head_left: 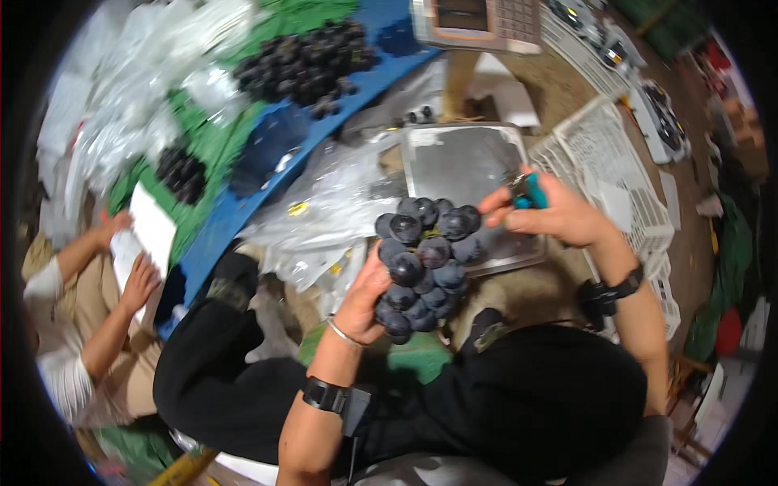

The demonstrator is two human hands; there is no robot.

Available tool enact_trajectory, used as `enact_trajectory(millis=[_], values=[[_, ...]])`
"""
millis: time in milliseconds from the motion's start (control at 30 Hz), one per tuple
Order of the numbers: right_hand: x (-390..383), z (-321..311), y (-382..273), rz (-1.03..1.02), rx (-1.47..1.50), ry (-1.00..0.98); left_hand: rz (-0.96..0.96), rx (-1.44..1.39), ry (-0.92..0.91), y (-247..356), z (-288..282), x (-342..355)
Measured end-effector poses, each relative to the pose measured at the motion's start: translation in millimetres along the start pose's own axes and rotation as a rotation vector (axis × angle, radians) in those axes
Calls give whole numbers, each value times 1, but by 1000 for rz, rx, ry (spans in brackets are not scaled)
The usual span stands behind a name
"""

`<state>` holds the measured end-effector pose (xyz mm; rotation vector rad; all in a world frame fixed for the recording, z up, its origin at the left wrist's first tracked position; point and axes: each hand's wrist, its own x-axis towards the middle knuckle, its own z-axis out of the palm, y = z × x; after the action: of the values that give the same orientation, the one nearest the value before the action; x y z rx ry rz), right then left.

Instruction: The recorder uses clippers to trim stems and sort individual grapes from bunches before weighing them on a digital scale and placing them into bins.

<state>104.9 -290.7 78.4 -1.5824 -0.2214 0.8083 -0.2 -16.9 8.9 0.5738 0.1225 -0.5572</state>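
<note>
My left hand (365, 300) holds up a bunch of dark purple grapes (429, 263) from its left side, above my lap. The bunch hides most of the fingers. Just right of the bunch, my right hand (559, 212) grips small pruning snips (527, 190) with teal handles against the palm. Its thumb and forefinger reach out toward the grapes, close to the upper right berries. Beyond both hands lies the flat metal pan of a weighing scale (462, 162), partly covered by the bunch and the right hand.
A scale display with keypad (478, 24) stands at the back. More grapes (304, 65) lie on green cloth over a blue board (243, 219). Clear plastic bags (316, 206) spread left of the pan. White crates (608, 154) stand right. At left, another person's hands (138, 279) hold white paper.
</note>
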Motion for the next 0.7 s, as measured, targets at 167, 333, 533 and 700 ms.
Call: enact_trajectory(millis=[167,333,533,700], values=[[-21,-26,92,85,253,174,-298,161,8,-39,-12,75],[-20,-34,150,44,512,386,-526,372,-65,-48,-17,132],[-7,-61,203,-45,588,529,-411,408,49,-49,-25,181],[5,-74,212,-43,642,569,-333,575,60,-40,-33,201]])
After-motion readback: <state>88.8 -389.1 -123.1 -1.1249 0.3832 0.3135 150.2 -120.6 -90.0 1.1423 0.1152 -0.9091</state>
